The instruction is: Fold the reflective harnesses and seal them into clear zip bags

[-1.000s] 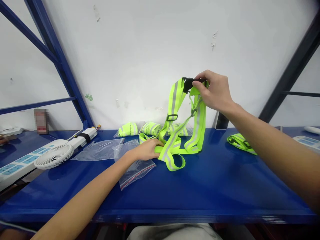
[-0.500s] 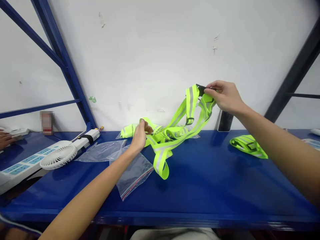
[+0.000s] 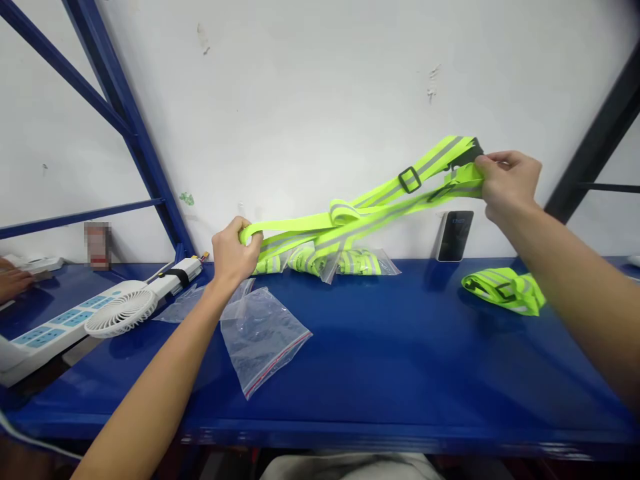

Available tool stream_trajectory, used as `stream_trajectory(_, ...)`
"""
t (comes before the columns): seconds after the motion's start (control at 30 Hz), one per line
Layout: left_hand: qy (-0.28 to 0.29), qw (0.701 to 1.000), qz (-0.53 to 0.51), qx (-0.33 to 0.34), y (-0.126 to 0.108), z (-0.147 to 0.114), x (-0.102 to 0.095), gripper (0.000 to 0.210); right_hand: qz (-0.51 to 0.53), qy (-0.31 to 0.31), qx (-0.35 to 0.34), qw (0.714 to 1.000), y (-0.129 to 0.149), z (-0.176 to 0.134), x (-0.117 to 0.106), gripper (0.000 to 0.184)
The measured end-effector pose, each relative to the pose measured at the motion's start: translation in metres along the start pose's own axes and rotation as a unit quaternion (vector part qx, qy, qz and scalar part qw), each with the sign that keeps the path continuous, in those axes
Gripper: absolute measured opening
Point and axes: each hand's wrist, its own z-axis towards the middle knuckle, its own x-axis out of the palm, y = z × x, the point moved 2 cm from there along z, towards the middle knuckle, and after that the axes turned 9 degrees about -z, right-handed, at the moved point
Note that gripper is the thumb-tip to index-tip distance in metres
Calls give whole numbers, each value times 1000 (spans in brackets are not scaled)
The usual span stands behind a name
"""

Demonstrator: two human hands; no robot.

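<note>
A neon yellow-green reflective strap harness (image 3: 380, 223) with grey stripes is stretched above the blue table. My left hand (image 3: 236, 250) is closed around its left end, where a loop bends over the fingers. At the other end my right hand (image 3: 510, 180) pinches the straps beside a black plastic piece (image 3: 467, 155). A black slider buckle (image 3: 410, 180) sits on the upper strap. Beneath the stretched straps, more yellow-green harnesses in clear bags (image 3: 360, 262) lie against the wall. A folded harness (image 3: 503, 291) rests on the table below my right forearm.
Clear zip bags (image 3: 265, 340) lie on the blue table (image 3: 390, 373) near my left forearm. Left of them are a white fan (image 3: 123, 312) and a power strip (image 3: 65, 327). A phone (image 3: 454, 237) leans on the wall. Another person's hand (image 3: 13, 280) is at far left.
My hands have moved apart, the left one to the left and up, the right one to the right. The harness, which hung loosely onto the table, is now lifted and stretched between them.
</note>
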Motion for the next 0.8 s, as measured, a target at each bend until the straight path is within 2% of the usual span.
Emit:
stream_trajectory(0.1, 66, 997, 41, -28, 7, 5, -1, 7, 10, -1, -2, 1000, 6, 7, -4, 22)
stream_trajectory(0.17, 104, 988, -44, -104, 14, 7, 3, 11, 15, -25, 7, 1000, 14, 9, -6, 25)
stream_trajectory(0.23, 135, 951, -204, -187, 16, 5, 11, 18, 23, -45, 41, 998, 21, 7, -6, 26)
stream_trajectory(0.3, 161, 895, -333, -251, 13, 1, 18, 19, 30, -32, 72, 996, 28, 0, -4, 23)
stream_trajectory(0.37, 204, 855, -375, -295, 5, -5, 24, 24, 23, 6, 54, 998, 36, -10, -1, 19)
stream_trajectory(0.47, 301, 828, -347, -320, -7, -14, 30, 38, -4, 57, -35, 998, 48, -27, 5, 15)
stream_trajectory(0.53, 360, 827, -300, -310, -10, -18, 34, 47, -3, 95, -76, 993, 55, -35, 8, 13)
stream_trajectory(0.6, 394, 847, -223, -279, -8, -21, 37, 59, 6, 131, -105, 986, 62, -40, 11, 10)
stream_trajectory(0.67, 381, 892, -120, -210, -8, -23, 40, 66, 10, 154, -128, 980, 71, -42, 12, 8)
stream_trajectory(0.73, 339, 935, -16, -102, -15, -29, 41, 66, 2, 169, -140, 976, 82, -44, 11, 5)
stream_trajectory(0.8, 311, 949, 44, 13, -34, -42, 43, 53, -18, 179, -157, 971, 94, -49, 10, 5)
